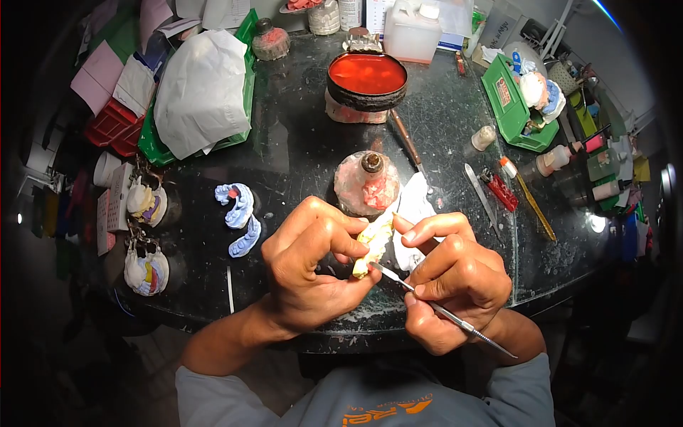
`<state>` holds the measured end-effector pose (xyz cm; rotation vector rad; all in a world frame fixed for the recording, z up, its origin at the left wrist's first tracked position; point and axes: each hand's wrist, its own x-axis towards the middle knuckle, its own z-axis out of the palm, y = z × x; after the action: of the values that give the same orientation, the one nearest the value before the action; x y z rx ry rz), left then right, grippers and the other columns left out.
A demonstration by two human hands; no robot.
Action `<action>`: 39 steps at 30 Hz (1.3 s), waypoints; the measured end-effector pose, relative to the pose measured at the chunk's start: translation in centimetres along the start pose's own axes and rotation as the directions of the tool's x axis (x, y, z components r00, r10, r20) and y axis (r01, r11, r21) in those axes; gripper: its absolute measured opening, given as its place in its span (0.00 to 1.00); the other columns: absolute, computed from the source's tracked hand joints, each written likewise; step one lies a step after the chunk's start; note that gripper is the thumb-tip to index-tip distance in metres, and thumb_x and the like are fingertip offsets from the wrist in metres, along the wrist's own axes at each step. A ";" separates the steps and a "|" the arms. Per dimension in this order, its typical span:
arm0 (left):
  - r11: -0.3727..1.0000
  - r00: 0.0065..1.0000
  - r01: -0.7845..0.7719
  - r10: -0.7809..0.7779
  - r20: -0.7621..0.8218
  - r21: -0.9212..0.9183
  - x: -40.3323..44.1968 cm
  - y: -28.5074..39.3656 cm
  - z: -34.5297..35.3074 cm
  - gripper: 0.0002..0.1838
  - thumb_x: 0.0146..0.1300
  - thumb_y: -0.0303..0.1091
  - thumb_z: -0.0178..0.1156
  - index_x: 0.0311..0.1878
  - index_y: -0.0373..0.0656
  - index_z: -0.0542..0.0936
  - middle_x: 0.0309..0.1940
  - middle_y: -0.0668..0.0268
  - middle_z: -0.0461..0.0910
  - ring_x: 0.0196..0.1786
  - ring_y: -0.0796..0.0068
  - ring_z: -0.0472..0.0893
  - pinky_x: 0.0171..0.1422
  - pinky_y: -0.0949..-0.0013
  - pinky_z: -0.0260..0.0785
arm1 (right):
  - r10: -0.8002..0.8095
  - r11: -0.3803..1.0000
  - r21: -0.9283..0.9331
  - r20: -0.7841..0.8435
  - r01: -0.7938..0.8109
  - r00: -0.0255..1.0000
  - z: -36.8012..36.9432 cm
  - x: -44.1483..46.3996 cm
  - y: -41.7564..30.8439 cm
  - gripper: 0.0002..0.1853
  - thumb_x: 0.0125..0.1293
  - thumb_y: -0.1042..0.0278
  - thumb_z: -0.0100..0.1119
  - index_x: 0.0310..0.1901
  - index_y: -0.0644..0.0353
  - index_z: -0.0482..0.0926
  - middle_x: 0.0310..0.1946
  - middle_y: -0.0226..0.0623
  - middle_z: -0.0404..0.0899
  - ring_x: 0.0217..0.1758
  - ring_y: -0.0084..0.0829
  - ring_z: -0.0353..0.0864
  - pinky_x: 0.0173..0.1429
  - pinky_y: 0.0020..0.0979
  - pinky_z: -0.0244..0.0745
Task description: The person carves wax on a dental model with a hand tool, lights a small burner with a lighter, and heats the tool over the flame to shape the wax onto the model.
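Observation:
A small pale yellow dental model is pinched between the fingers and thumb of my left hand. My right hand grips a thin metal carving tool; the tool's flat tip touches the lower part of the model. The right index finger reaches near the model's upper right edge. Just beyond the hands stands a spirit burner with pink wax stuck on it. A crumpled white cloth lies right behind the model, partly hidden by my right hand.
Blue dental casts and articulated models are at left. Behind the burner sits a black bowl of red wax. A knife, red tool and yellow brush lie right. Green trays stand farther back.

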<state>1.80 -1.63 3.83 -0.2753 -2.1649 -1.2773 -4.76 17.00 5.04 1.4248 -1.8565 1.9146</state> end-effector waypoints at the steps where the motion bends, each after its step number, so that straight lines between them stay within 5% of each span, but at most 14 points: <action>1: 1.000 1.000 0.015 -0.015 0.002 -0.011 -0.1 0.0 0.0 0.17 0.38 0.17 0.77 0.30 0.40 0.79 0.36 0.58 0.82 0.32 0.77 0.81 0.33 0.75 0.74 | -0.001 1.000 0.005 0.007 0.001 1.000 0.0 0.0 -0.1 0.11 0.38 0.85 0.63 0.25 0.60 0.76 0.24 0.33 0.78 0.44 0.43 0.84 0.47 0.39 0.81; 6: 0.976 0.993 0.118 -0.111 0.045 -0.185 -0.4 -0.4 0.2 0.20 0.42 0.17 0.78 0.34 0.40 0.76 0.38 0.57 0.81 0.41 0.71 0.84 0.45 0.71 0.79 | 0.000 1.000 0.009 -0.020 0.000 1.000 -0.4 0.0 -0.3 0.11 0.38 0.86 0.63 0.25 0.60 0.76 0.25 0.34 0.79 0.44 0.44 0.83 0.49 0.40 0.82; 12: 0.793 0.939 0.344 -0.293 0.180 -0.503 -0.3 -0.5 0.4 0.21 0.47 0.12 0.74 0.40 0.36 0.72 0.40 0.56 0.80 0.52 0.63 0.86 0.59 0.64 0.81 | -0.012 1.000 0.011 -0.083 0.013 0.996 -0.5 0.1 -0.2 0.11 0.40 0.86 0.63 0.27 0.62 0.76 0.25 0.35 0.80 0.44 0.44 0.82 0.53 0.42 0.84; 16: 0.707 0.907 0.419 -0.360 0.220 -0.570 -0.3 -0.4 0.6 0.21 0.48 0.11 0.73 0.40 0.35 0.72 0.42 0.53 0.81 0.52 0.64 0.86 0.58 0.64 0.83 | -0.015 0.999 -0.042 -0.011 0.014 1.000 -0.9 0.0 -0.1 0.08 0.50 0.83 0.61 0.31 0.62 0.75 0.27 0.37 0.77 0.47 0.40 0.76 0.57 0.51 0.86; 22: 0.660 0.882 0.467 -0.399 0.252 -0.588 -0.2 -0.1 0.5 0.19 0.51 0.11 0.73 0.41 0.34 0.73 0.45 0.49 0.84 0.50 0.65 0.87 0.57 0.65 0.84 | 0.002 0.997 -0.071 -0.032 -0.004 0.999 -1.2 -0.1 0.1 0.08 0.50 0.84 0.60 0.30 0.62 0.75 0.27 0.37 0.78 0.48 0.40 0.76 0.55 0.45 0.87; 27: 0.631 0.875 0.472 -0.422 0.238 -0.615 0.0 0.2 0.6 0.17 0.54 0.15 0.74 0.42 0.33 0.75 0.44 0.51 0.86 0.47 0.68 0.88 0.51 0.68 0.86 | 0.017 0.995 -0.093 -0.121 -0.028 0.992 -0.9 -0.1 0.3 0.10 0.46 0.84 0.65 0.29 0.61 0.77 0.24 0.36 0.80 0.36 0.38 0.82 0.54 0.40 0.78; 34: 0.704 0.856 0.517 -0.430 0.288 -0.486 0.1 0.3 0.3 0.20 0.56 0.17 0.74 0.50 0.31 0.78 0.43 0.53 0.86 0.45 0.73 0.88 0.48 0.73 0.84 | 0.049 0.996 -0.054 -0.244 -0.064 0.969 -1.1 0.3 1.7 0.08 0.55 0.85 0.67 0.35 0.63 0.80 0.27 0.36 0.82 0.45 0.33 0.82 0.59 0.41 0.75; 39: 0.707 0.865 0.500 -0.442 0.239 -0.500 0.2 0.6 0.7 0.23 0.55 0.18 0.75 0.52 0.33 0.75 0.43 0.53 0.87 0.47 0.72 0.88 0.52 0.72 0.83 | 0.263 0.965 0.085 -0.244 -0.250 0.933 -1.0 -0.1 2.4 0.08 0.62 0.85 0.69 0.42 0.66 0.82 0.46 0.42 0.82 0.54 0.33 0.83 0.58 0.32 0.79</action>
<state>1.58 -0.75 4.11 0.0066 -1.9617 -2.2333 -6.83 17.33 3.44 0.9277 -1.9579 2.1592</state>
